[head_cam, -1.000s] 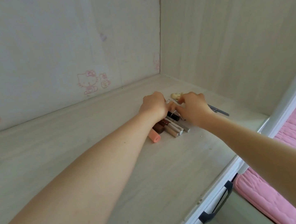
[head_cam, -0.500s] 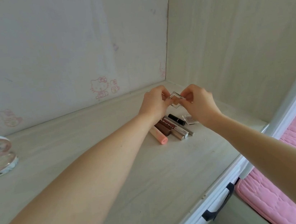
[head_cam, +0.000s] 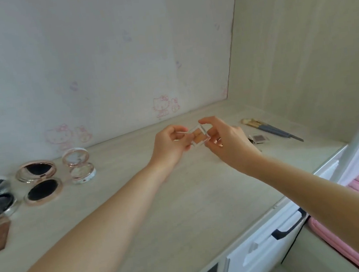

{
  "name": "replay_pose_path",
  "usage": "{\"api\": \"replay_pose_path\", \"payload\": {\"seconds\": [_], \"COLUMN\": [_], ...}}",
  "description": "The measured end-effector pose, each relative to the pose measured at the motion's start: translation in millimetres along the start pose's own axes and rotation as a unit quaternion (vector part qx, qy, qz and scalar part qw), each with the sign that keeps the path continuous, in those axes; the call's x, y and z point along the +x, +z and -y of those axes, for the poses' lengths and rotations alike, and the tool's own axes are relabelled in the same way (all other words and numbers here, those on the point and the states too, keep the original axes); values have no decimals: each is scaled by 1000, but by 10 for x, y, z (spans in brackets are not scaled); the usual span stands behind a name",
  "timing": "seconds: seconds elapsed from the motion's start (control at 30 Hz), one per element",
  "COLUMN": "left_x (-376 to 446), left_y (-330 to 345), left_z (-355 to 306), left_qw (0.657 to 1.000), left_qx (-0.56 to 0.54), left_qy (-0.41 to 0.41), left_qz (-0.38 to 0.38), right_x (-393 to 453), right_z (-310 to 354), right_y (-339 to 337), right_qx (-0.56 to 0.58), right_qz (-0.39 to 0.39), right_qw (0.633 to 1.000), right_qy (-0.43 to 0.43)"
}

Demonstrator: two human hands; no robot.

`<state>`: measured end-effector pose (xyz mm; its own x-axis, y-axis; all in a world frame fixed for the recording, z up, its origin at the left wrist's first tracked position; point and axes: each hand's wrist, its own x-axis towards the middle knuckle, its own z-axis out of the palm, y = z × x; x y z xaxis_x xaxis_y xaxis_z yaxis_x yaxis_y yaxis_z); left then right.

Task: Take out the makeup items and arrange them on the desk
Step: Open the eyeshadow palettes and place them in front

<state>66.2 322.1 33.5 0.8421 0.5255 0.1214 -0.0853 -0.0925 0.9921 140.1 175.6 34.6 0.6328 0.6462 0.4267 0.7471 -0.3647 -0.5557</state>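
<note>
Both hands held a small clear square compact (head_cam: 199, 136) above the desk (head_cam: 182, 199); the left hand (head_cam: 170, 144) pinched its left edge, the right hand (head_cam: 224, 139) gripped its right side, fingers curled and partly covering it; its contents were hard to make out; a second small compact (head_cam: 260, 138) lay half hidden behind the right hand, beside the brushes (head_cam: 271, 128); open round compacts (head_cam: 39, 181) sat at left, one cut off by the frame edge.

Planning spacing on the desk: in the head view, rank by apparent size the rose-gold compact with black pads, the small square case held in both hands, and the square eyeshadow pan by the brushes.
1. Rose-gold compact, nearer the camera.
2. Held square case.
3. Eyeshadow pan, partly hidden by the right hand.
</note>
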Motion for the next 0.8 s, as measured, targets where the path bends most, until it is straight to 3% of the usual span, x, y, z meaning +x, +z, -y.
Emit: {"api": "replay_pose_path", "payload": {"seconds": [0.2, 0.6, 0.8], "left_x": [-521, -1335, -1707], "left_y": [-559, -1582, -1959], "left_z": [48, 229, 292], "left_qw": [993, 982, 976], "left_qx": [-97, -115, -151], "left_qy": [-48, -87, -97], "left_qz": [-42, -125, -126], "right_x": [-203, -488, -623], "right_z": [510, 1238, 1543], "right_y": [341, 1061, 1343], "right_qx": [-17, 14, 13], "right_qz": [19, 97, 121], "right_qw": [999, 987, 981], "right_qy": [-48, -125, -150]}}
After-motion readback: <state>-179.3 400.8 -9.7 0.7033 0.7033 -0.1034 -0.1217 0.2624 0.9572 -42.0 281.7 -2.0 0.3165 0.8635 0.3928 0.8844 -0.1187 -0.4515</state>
